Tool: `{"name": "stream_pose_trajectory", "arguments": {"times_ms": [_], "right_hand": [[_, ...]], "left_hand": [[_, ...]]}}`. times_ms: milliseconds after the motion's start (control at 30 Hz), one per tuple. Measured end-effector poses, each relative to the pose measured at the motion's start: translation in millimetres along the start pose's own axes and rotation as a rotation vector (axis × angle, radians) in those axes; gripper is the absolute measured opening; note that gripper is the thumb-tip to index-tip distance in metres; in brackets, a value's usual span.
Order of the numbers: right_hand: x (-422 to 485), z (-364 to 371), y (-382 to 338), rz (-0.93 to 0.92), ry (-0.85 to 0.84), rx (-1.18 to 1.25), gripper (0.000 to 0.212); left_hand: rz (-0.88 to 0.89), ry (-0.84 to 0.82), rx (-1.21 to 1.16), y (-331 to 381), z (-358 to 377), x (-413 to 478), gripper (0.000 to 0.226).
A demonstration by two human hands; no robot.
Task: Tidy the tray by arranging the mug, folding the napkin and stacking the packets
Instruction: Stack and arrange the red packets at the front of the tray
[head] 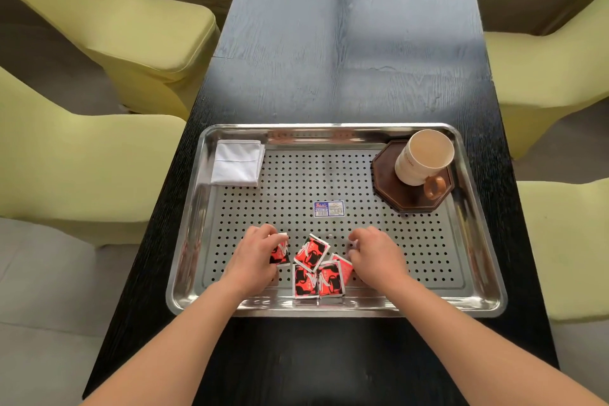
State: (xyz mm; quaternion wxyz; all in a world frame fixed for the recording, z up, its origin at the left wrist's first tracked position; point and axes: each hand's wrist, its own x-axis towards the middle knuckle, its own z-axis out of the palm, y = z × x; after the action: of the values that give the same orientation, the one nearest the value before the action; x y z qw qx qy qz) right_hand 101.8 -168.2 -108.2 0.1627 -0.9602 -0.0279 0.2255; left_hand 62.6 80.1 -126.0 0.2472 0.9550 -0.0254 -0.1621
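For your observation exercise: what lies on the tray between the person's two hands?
In the head view, red-and-black packets lie loosely scattered on the tray between the left hand and right hand; the left hand holds one more.

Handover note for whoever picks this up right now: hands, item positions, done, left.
Left hand: closed on one red packet at the tray's near left.
Right hand: on the tray beside the packets; whether it grips one can't be told.
Loose packets: scattered and overlapping near the tray's front edge, not stacked.
Napkin: folded, far-left corner.
Mug: on the dark coaster, far-right corner.
Done: mug placed, napkin folded.
Left: gather the packets into one stack.
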Motion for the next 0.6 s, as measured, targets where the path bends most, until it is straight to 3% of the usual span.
{"name": "stream_pose_trajectory", "arguments": {"times_ms": [133,267,600], "right_hand": [[-7,2,7,0.007,-0.084,-0.091,0.031],[-10,9,1,0.016,-0.065,-0.067,0.037],[-10,11,-6,0.101,-0.160,0.034,0.017]], "left_hand": [[-0.036,0.022,-0.070,4,5,-4,0.063],[-0.032,-0.005,-0.077,12,9,-8,0.061],[-0.195,-0.068,0.067,26,0,-2,0.052]]}}
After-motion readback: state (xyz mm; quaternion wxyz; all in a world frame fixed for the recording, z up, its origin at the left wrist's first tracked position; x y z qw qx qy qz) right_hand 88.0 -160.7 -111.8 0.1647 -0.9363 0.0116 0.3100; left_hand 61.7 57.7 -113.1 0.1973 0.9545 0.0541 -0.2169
